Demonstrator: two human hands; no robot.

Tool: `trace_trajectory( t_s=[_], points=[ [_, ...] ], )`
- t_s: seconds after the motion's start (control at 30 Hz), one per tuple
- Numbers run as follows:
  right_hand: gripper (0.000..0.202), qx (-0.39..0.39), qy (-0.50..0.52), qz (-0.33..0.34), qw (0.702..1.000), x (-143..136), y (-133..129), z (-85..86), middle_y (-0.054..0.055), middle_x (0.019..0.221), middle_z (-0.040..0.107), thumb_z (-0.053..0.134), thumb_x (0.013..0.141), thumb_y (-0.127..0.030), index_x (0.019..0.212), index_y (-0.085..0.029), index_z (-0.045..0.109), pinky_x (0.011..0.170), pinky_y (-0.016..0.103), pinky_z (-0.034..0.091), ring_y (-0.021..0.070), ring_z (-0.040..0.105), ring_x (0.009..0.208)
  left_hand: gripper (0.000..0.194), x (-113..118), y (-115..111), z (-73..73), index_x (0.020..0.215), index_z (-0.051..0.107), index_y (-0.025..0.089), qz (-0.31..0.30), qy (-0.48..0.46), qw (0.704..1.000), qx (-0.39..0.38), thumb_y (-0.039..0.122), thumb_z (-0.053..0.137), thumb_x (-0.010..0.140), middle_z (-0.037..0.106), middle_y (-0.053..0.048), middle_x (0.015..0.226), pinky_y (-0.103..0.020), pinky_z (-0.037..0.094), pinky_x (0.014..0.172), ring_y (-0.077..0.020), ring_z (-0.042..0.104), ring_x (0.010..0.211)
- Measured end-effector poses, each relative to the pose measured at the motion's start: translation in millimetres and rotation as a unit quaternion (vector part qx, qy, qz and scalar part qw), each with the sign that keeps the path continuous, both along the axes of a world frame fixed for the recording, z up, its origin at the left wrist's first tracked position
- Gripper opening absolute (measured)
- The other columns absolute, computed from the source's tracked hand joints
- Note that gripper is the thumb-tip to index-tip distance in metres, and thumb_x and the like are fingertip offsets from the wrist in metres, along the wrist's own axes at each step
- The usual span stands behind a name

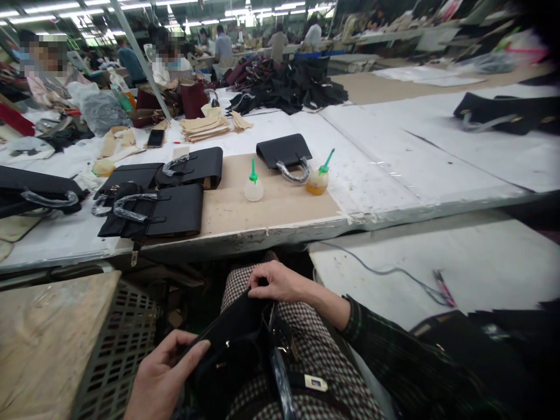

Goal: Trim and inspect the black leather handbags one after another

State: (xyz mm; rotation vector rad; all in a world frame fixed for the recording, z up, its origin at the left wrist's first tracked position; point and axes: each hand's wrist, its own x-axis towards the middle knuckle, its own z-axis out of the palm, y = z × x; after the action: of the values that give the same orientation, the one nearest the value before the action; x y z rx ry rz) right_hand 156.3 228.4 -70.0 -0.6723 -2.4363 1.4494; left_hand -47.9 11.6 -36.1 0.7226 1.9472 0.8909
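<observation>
A black handbag (236, 344) lies across my lap on checked cloth. My left hand (164, 373) grips its near left edge between thumb and fingers. At the far upper edge, my right hand (273, 283) pinches the same bag, thumb and forefinger curled together. A plastic-wrapped handle (283, 382) hangs toward me, and a strap with a gold metal plate (315, 382) rests on my leg. Small metal fittings show on the dark panel. The inside of the bag is too dark to make out.
On the worktable (301, 224) ahead lie several black handbags (179, 207), a squeeze bottle (253, 189) with a green nozzle and another bottle (317, 182) holding amber liquid. A plastic crate (118, 344) stands left. Pink-handled snippers (445, 290) lie right. People work further back.
</observation>
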Motion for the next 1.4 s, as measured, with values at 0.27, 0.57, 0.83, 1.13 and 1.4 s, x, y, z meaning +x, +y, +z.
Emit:
trace_trajectory(
  t_s=[0.27, 0.57, 0.83, 1.13, 1.4],
  points=[
    [0.004, -0.009, 0.004, -0.041, 0.999, -1, -4, -12.7, -0.001, 0.075, 0.071, 0.07, 0.076, -0.019, 0.073, -0.016, 0.068, 0.065, 0.022, 0.043, 0.0129, 0.062, 0.069, 0.041, -5, 6, -6.5, 0.078, 0.068, 0.018, -0.019, 0.014, 1.0, 0.006, 0.057, 0.075, 0.067, 0.067, 0.0, 0.07, -0.021, 0.046, 0.062, -0.0174, 0.059, 0.069],
    [0.008, 0.009, -0.016, -0.098, 0.995, -6, -13, -12.8, -0.003, 0.071, 0.07, 0.071, 0.069, -0.019, 0.066, -0.018, 0.064, 0.061, 0.021, 0.04, 0.0119, 0.06, 0.064, 0.042, -10, 9, -12.7, 0.093, 0.066, 0.019, -0.083, 0.036, 0.996, -0.023, 0.06, 0.062, 0.081, 0.067, 0.002, 0.08, -0.022, 0.046, 0.068, -0.018, 0.061, 0.077],
    [0.007, 0.023, -0.025, -0.114, 0.993, -5, -19, -6.3, -0.003, 0.066, 0.068, 0.071, 0.068, -0.019, 0.064, -0.017, 0.065, 0.061, 0.022, 0.039, 0.0116, 0.057, 0.061, 0.036, -12, 34, 8.0, 0.107, 0.071, 0.029, -0.303, 0.339, 0.888, -0.071, 0.05, 0.046, 0.094, 0.075, -0.001, 0.111, -0.033, 0.047, 0.087, -0.0268, 0.068, 0.105],
    [0.005, 0.023, -0.021, -0.129, 0.991, 0, -23, -7.3, -0.003, 0.065, 0.067, 0.069, 0.068, -0.019, 0.066, -0.017, 0.065, 0.058, 0.021, 0.037, 0.0112, 0.056, 0.06, 0.029, 0, 67, 3.2, 0.099, 0.07, 0.028, -0.422, 0.322, 0.847, 0.004, 0.039, 0.043, 0.097, 0.075, -0.001, 0.091, -0.024, 0.043, 0.072, -0.0199, 0.07, 0.086],
    [0.006, 0.011, -0.023, -0.109, 0.994, 6, -22, -6.4, -0.003, 0.068, 0.069, 0.071, 0.069, -0.022, 0.068, -0.018, 0.067, 0.06, 0.022, 0.04, 0.0119, 0.059, 0.062, 0.043, 0, 62, -1.7, 0.067, 0.063, 0.018, -0.344, 0.158, 0.925, 0.027, 0.049, 0.047, 0.092, 0.055, 0.004, 0.06, -0.021, 0.036, 0.056, -0.0136, 0.052, 0.06]
  ],
)
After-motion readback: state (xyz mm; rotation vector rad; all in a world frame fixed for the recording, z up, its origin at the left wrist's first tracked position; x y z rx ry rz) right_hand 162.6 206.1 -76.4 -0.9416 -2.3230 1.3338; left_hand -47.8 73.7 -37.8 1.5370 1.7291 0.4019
